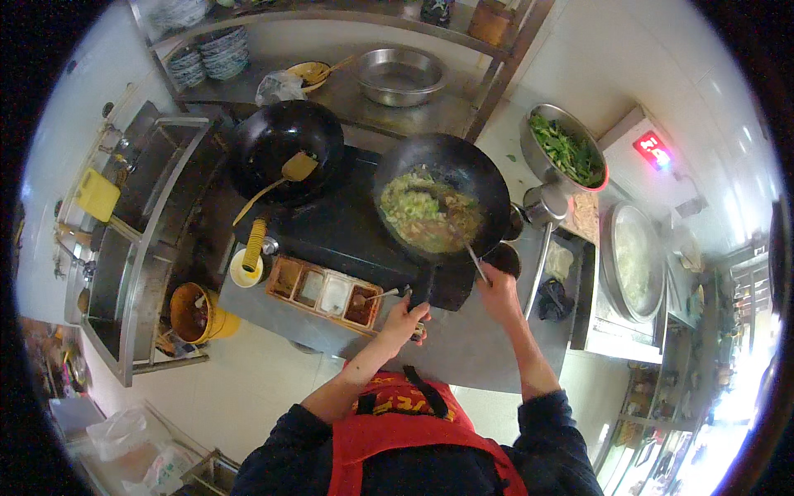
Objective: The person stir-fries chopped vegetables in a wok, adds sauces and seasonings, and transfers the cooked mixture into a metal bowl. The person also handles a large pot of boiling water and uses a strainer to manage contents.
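My left hand (406,321) is closed around the handle of a black wok (487,180) at the stove's front edge. My right hand (498,286) grips the metal handle of a ladle or spatula (476,260), whose far end is down in the food and partly hidden. Chopped green and brown food in liquid (428,211) fills the wok's lower part. Just left of my left hand, a seasoning tray (325,294) holds several compartments, one with a spoon in a dark red paste.
A second black wok (285,136) stands at the left with a wooden spatula (299,167) in it. Leafy greens fill a steel bowl (530,142) at the right, near a steaming round pan (611,260). A white bowl (247,284) and yellow bucket (220,322) are at left; a steel basin (401,96) sits on the shelf.
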The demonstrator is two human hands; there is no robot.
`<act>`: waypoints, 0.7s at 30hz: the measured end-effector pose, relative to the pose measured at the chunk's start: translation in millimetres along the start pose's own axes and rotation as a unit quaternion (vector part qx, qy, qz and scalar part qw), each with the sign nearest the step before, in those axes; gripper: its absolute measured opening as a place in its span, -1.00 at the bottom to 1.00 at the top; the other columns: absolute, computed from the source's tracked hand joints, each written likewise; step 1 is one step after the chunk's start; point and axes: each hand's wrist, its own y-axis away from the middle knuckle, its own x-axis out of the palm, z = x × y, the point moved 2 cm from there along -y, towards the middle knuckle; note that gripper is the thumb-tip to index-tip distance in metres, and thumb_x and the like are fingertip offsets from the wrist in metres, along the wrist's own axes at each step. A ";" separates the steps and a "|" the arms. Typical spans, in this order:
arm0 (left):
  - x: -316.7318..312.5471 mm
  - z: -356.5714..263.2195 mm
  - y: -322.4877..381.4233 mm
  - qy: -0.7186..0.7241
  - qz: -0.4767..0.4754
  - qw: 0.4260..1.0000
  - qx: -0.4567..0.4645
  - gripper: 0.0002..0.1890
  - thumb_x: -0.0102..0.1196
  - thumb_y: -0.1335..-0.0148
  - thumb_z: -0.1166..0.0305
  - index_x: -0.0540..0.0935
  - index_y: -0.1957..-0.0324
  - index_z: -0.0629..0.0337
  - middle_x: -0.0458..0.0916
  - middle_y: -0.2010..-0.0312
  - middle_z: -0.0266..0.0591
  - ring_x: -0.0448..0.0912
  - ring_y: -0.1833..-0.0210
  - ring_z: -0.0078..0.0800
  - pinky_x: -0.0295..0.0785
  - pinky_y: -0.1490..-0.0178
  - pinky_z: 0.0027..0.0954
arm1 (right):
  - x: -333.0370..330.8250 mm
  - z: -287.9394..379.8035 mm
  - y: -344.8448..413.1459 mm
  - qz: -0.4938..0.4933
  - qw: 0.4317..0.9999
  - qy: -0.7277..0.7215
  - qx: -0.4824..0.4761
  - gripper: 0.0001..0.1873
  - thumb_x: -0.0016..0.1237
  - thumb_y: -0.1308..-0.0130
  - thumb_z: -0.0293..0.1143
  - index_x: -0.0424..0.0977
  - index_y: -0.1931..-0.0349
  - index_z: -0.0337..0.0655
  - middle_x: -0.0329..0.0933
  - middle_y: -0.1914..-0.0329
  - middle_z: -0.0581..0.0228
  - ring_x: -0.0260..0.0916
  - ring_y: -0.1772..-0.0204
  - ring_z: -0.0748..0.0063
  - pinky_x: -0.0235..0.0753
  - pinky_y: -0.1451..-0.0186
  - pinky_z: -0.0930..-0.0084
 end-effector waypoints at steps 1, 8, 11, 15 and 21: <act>0.1 0.5 -0.6 0.000 0.001 1.000 -0.003 -0.75 0.01 -0.27 0.26 0.34 0.12 0.15 0.46 0.40 -0.24 0.44 0.66 -0.50 0.35 0.69 -0.43 | -10.2 11.4 19.5 -0.028 0.996 0.052 -0.061 -0.70 -0.11 -0.07 -0.57 0.41 0.13 -0.32 0.37 0.57 -0.12 0.41 0.56 -0.02 0.38 0.52 0.17; 2.3 -0.4 0.6 -0.001 -0.006 1.000 -0.004 -0.74 0.02 -0.26 0.23 0.36 0.12 0.12 0.46 0.42 -0.29 0.44 0.67 -0.53 0.35 0.69 -0.46 | -24.9 52.9 88.6 0.045 0.981 0.185 0.042 -0.54 -0.17 -0.12 -0.56 0.23 -0.10 -0.32 0.39 0.37 -0.13 0.44 0.43 -0.16 0.47 0.40 0.01; 4.0 -2.4 2.5 -0.012 0.002 1.000 0.003 -0.73 0.02 -0.26 0.22 0.36 0.12 0.13 0.46 0.42 -0.30 0.44 0.67 -0.54 0.35 0.69 -0.47 | -1.6 35.7 60.2 0.039 0.976 0.201 0.073 -0.53 -0.18 -0.12 -0.57 0.21 -0.11 -0.37 0.41 0.29 -0.19 0.45 0.41 -0.18 0.48 0.38 0.03; 5.0 -4.2 4.4 -0.038 -0.025 0.999 -0.011 -0.73 0.01 -0.26 0.21 0.36 0.12 0.14 0.46 0.43 -0.31 0.44 0.66 -0.55 0.35 0.68 -0.48 | -6.9 2.7 21.1 -0.094 0.990 0.107 0.017 -0.57 -0.15 -0.10 -0.58 0.28 -0.05 -0.39 0.44 0.29 -0.25 0.44 0.37 -0.24 0.45 0.32 0.03; 5.4 -3.5 5.7 -0.014 -0.019 1.000 0.006 -0.73 0.02 -0.26 0.21 0.36 0.12 0.14 0.47 0.43 -0.31 0.45 0.66 -0.55 0.35 0.68 -0.47 | -18.0 -3.1 -20.8 -0.107 0.975 0.009 0.195 -0.81 -0.16 -0.04 -0.58 0.43 0.32 -0.50 0.46 0.51 -0.19 0.45 0.37 -0.10 0.43 0.28 0.12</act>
